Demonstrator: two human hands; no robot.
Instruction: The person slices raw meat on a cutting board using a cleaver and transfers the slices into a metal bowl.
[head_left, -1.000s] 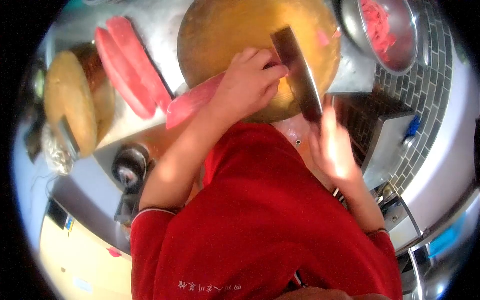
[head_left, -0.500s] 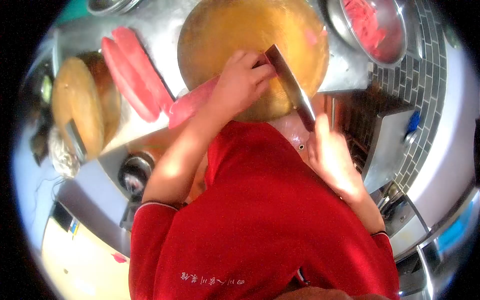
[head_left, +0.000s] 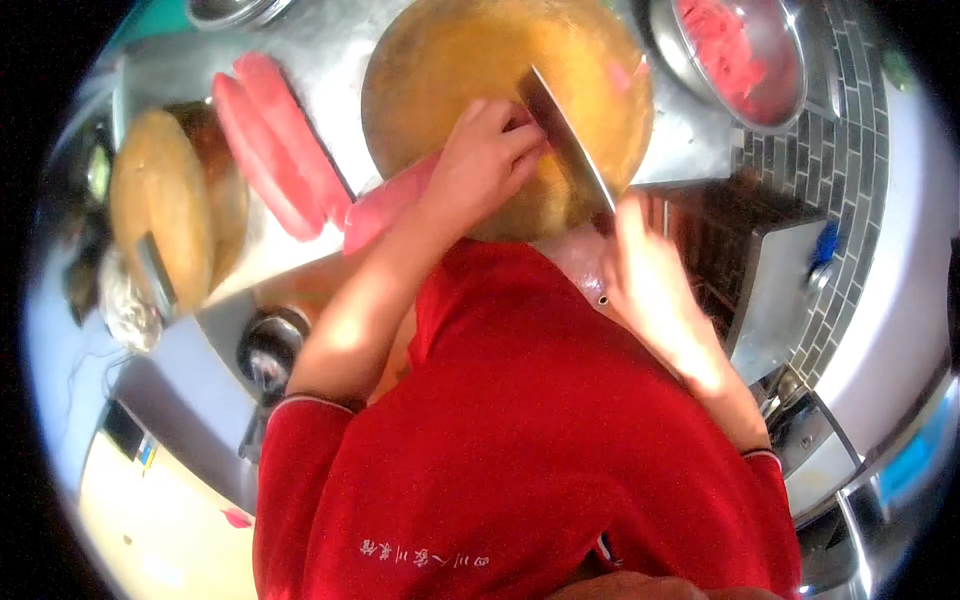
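Note:
A long strip of red raw meat [head_left: 385,212] lies across the near left edge of a round wooden chopping board [head_left: 430,60]. Curled over its far end is my left hand [head_left: 487,155], fingers pressed on the meat. My right hand [head_left: 645,270], slightly blurred, grips a cleaver [head_left: 572,145] by its handle, which the fingers hide. The blade stands on edge close to my left fingertips; whether it touches the meat I cannot tell. A small pink scrap [head_left: 620,75] sits on the board's right side.
Two more long meat pieces [head_left: 270,150] lie on the metal table to the left. Further left, a second round board [head_left: 160,200] bears a dark-bladed knife [head_left: 155,272]. A steel bowl [head_left: 790,95] at the upper right holds sliced meat [head_left: 715,45]. Stacked metal bowls [head_left: 235,12] stand upper left.
The cleaver has shifted up and slightly left, and my right hand has moved up with it. My left hand stays on the meat in nearly the same place.

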